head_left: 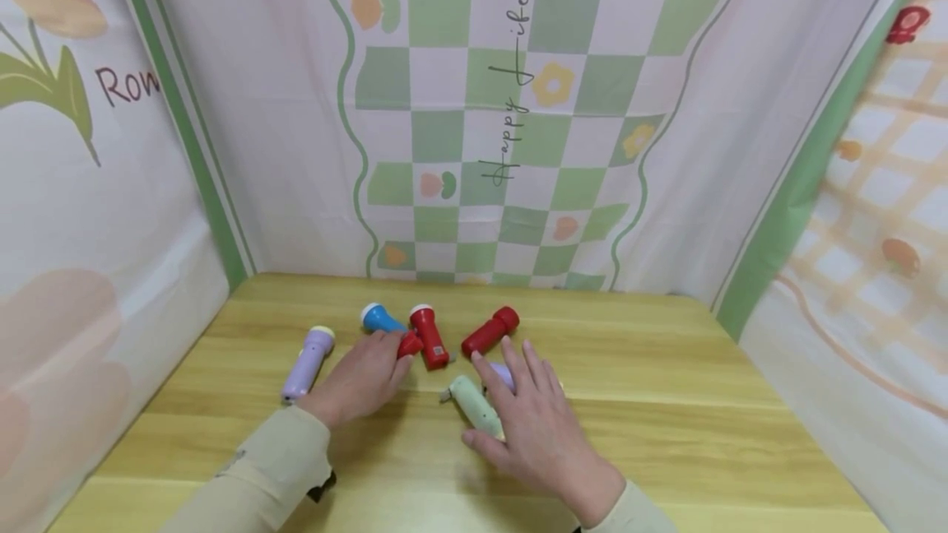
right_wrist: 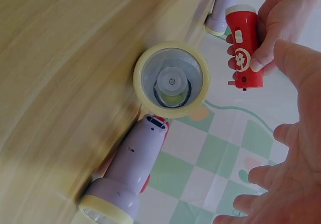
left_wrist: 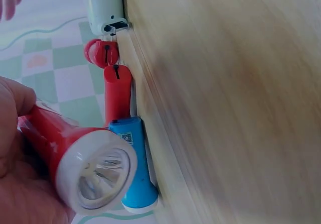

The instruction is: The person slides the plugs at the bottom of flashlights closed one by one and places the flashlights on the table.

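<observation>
My left hand (head_left: 363, 377) grips a small red flashlight (right_wrist: 243, 48) with a white rim, held above the table; its lens (left_wrist: 98, 176) faces the left wrist camera. My right hand (head_left: 544, 426) hovers with fingers spread and holds nothing. Nearest to it are a pale green flashlight (head_left: 476, 405), whose cream-rimmed lens (right_wrist: 172, 78) shows in the right wrist view, and a lilac flashlight (right_wrist: 128, 153), mostly hidden by the fingers in the head view. Just beyond the left hand lie a blue flashlight (head_left: 381, 317) and another red flashlight (head_left: 429, 336).
A second lilac flashlight (head_left: 307, 364) lies left of my left hand. Farther back on the wooden table (head_left: 644, 352) is a dark red flashlight (head_left: 490, 331). Patterned cloth (head_left: 504, 130) hangs behind the table and along both sides.
</observation>
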Available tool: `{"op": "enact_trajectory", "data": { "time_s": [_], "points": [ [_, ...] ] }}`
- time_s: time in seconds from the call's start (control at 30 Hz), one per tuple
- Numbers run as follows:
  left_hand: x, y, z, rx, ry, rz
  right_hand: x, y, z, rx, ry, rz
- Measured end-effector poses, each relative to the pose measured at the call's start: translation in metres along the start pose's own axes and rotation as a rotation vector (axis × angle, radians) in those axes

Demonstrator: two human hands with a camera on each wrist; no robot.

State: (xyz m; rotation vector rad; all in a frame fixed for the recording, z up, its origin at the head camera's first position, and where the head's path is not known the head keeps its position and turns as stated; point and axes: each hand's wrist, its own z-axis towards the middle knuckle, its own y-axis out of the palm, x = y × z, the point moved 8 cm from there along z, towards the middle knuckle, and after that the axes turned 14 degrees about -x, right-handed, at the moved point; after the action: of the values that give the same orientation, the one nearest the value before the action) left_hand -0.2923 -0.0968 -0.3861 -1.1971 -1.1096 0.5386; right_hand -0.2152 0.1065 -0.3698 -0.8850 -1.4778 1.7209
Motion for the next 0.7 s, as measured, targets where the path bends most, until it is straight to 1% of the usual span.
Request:
{"op": "enact_trajectory", "data": {
  "time_s": [0.23,0.37,0.53,0.7],
  "points": [
    [0.0054,-0.0031,-0.0003,0.030,0.027,-0.024,0.0006,0.0012,0.0002,-0.007,0.004,0.005],
    [0.0060,-0.0032,0.0002,0.038,0.042,-0.033,0.0009,0.0016,0.0004,-0.007,0.004,0.010],
    [0.0047,-0.0022,-0.0005,0.036,0.035,-0.066,0.0014,0.0027,0.0007,-0.014,0.008,0.012],
    [0.0049,-0.0023,-0.0012,0.052,0.039,-0.090,0.0012,0.0029,0.0005,-0.012,0.006,0.007]
  ]
}}
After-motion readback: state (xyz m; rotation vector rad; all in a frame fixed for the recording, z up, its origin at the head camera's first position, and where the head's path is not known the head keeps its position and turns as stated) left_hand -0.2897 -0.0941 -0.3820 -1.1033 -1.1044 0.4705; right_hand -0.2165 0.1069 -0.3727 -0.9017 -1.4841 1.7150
